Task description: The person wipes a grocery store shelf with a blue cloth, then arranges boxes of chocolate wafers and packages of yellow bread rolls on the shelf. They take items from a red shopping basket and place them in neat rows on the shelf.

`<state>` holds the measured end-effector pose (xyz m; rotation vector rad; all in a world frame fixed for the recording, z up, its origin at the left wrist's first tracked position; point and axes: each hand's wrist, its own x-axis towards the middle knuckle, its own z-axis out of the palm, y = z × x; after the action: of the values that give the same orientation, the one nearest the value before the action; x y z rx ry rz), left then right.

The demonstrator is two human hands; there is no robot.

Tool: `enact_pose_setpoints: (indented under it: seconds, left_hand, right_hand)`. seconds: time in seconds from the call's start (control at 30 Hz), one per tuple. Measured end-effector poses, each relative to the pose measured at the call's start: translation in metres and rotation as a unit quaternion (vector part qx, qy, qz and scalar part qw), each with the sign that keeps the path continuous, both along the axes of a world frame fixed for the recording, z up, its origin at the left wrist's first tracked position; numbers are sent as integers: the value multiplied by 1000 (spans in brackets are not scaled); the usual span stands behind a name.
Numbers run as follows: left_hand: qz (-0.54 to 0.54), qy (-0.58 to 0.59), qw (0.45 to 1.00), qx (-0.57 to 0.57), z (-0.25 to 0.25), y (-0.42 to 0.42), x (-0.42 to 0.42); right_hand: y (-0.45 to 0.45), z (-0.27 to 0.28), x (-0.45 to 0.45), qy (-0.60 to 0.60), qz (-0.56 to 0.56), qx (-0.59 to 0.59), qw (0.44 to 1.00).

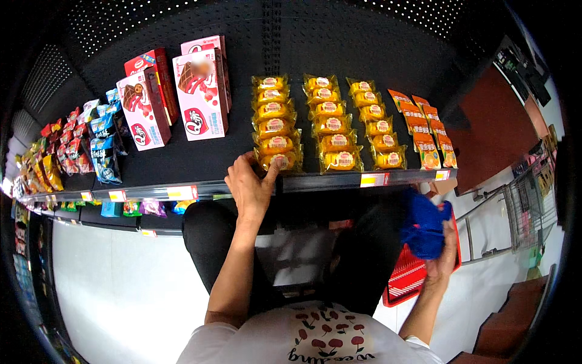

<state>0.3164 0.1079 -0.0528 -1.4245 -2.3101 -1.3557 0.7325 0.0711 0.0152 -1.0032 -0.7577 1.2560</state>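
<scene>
My left hand (252, 184) is at the shelf edge, its thumb and fingers around the front wrapped bread (284, 161) of the left row of yellow packets. Two more rows of these yellow packets (340, 160) stand to its right. In my right hand (443, 257), to the right of my knees, is a crumpled blue cloth (423, 225), slightly blurred. Behind and below it sits a red plastic basket (400, 289).
Pink snack boxes (200, 95) and a red box (166, 86) stand on the black shelf (218, 166), left of the bread. Orange packets (427, 152) stand at its right end, small bagged snacks (104, 154) at the far left. A metal shopping cart (523, 218) is at right.
</scene>
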Motion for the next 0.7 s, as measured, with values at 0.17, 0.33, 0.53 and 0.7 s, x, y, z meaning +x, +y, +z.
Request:
enact_pose_setpoints:
  seconds: [0.17,0.33,0.53,0.7]
  left_hand:
    - [-27,-54,997,-57,2,5,-1]
    - [-37,-97,994,-36,-7,8,-7]
    - [-137,-223,964,52,-3,7,-5]
    - [-195,-286,930,126,10,-7,6]
  right_hand:
    - [19,-16,-100,14,207,-52,977]
    - [33,-37,-168,61,267,-63,960]
    - [46,-44,-203,114,283,-78,949]
    - [40,-49,-209,148,289,-90,941]
